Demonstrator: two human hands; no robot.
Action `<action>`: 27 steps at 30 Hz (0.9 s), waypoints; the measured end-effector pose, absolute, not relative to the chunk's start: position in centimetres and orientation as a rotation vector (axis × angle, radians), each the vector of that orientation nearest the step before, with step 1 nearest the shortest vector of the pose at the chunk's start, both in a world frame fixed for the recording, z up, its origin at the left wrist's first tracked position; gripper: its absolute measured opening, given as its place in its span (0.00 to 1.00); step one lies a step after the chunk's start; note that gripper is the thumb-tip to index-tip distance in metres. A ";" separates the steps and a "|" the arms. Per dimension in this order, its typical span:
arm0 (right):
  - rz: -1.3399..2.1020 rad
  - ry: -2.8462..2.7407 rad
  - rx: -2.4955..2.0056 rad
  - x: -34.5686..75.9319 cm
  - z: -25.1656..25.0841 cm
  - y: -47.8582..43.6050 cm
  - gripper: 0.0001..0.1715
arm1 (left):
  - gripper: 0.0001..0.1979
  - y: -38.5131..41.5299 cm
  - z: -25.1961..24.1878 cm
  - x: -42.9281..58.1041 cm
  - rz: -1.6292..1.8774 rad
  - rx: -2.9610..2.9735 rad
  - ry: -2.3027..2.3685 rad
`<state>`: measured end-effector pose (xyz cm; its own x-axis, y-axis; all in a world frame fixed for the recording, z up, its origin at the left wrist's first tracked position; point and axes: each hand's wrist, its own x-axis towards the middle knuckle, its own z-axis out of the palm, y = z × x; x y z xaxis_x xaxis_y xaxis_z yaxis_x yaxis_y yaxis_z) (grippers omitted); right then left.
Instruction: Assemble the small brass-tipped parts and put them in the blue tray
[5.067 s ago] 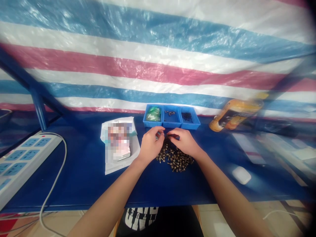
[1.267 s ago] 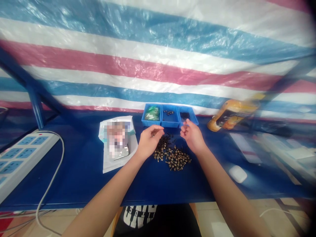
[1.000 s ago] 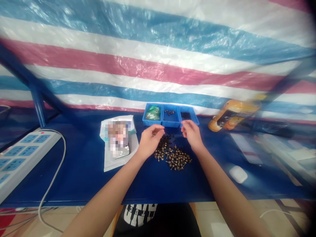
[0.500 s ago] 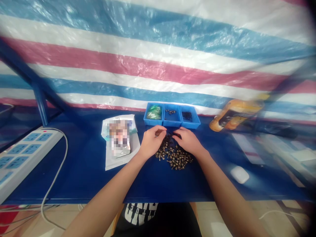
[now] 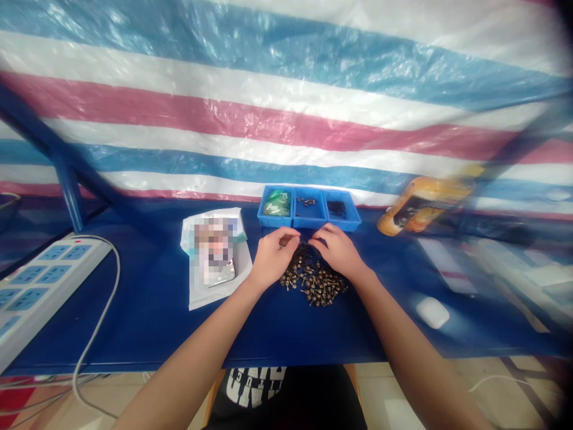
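Observation:
A pile of small brass-and-dark metal screw-like pieces [image 5: 324, 288] lies on the blue table [image 5: 308, 343], with darker thin pieces at its far left side. Over the left far edge of the pile is my left hand [image 5: 274, 255], thumb and fingers pinched together; whatever is between them is too small to make out. My right hand [image 5: 338, 249] faces it from the other side, its thumb and fingertips closed too, with their contents hidden. Just beyond both hands sits a blue three-part tray [image 5: 310, 223]. It holds a green-and-white packet [image 5: 277, 203], small metal pieces [image 5: 307, 202] and dark screws [image 5: 336, 208].
To the left, a phone [image 5: 222, 275] rests on a white packet [image 5: 197, 295], near a large power strip [image 5: 49, 286] with its cable [image 5: 105, 313]. On the right are an orange bottle [image 5: 423, 203] lying tilted and a white case [image 5: 433, 313]. Striped sheeting [image 5: 268, 119] hangs behind.
The right hand's fingers have shifted slightly, nearer the left fingertips. The left hand keeps its pinch. The whole view has moved a little; the tray and pile look otherwise the same.

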<state>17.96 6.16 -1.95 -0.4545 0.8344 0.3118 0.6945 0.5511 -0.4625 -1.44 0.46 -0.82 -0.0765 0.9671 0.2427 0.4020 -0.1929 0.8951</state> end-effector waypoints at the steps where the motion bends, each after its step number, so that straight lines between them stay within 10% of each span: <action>1: 0.408 -2.220 -1.204 17.8 -1.8 6.1 0.11 | 0.09 0.4 -0.8 -1.4 1.258 1.625 1.487; 11: 1.176 -1.673 -0.985 16.4 -0.2 4.4 0.12 | 0.11 0.1 -0.4 -1.1 1.227 1.662 1.343; 27: 1.204 -1.729 -0.954 16.6 -0.3 4.6 0.17 | 0.10 0.2 -0.4 -1.2 1.255 1.613 1.407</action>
